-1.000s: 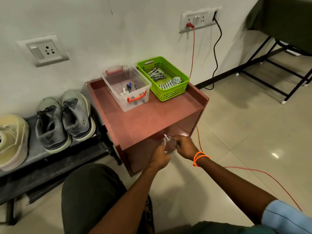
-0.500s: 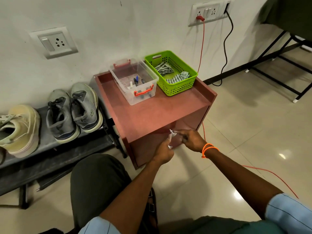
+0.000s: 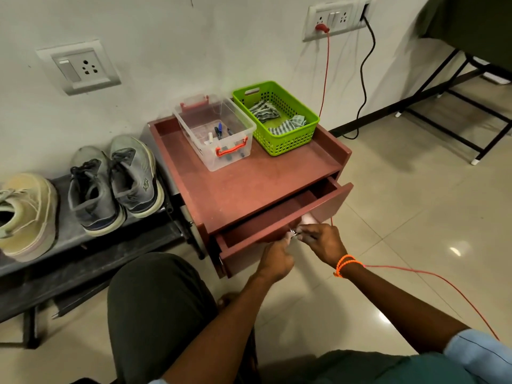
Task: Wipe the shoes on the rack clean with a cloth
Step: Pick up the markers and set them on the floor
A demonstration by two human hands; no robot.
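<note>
Two grey sneakers [image 3: 91, 189] [image 3: 135, 176] and a cream shoe [image 3: 25, 214] stand on a low dark rack [image 3: 116, 245] at the left. Striped cloths [image 3: 263, 112] [image 3: 288, 126] lie in a green basket [image 3: 279, 151] on a red-brown cabinet [image 3: 243, 187]. The cabinet's drawer [image 3: 329, 200] is pulled partly out. My left hand [image 3: 274, 259] and my right hand [image 3: 321, 242] meet at the drawer front. Both pinch its small metal pull [image 3: 293, 232]. Something pale [image 3: 307, 218] shows inside the drawer, mostly hidden.
A clear plastic box [image 3: 235, 159] with pens and red handles sits beside the basket. An orange cable [image 3: 432, 278] runs from the wall socket across the tiled floor at the right. A black-framed table [image 3: 476, 128] stands far right. My knee [image 3: 155, 300] is below the rack.
The drawer was closed one second ago and now stands partly out. Both hands have drawn back toward me with the pull, and the view has shifted closer.
</note>
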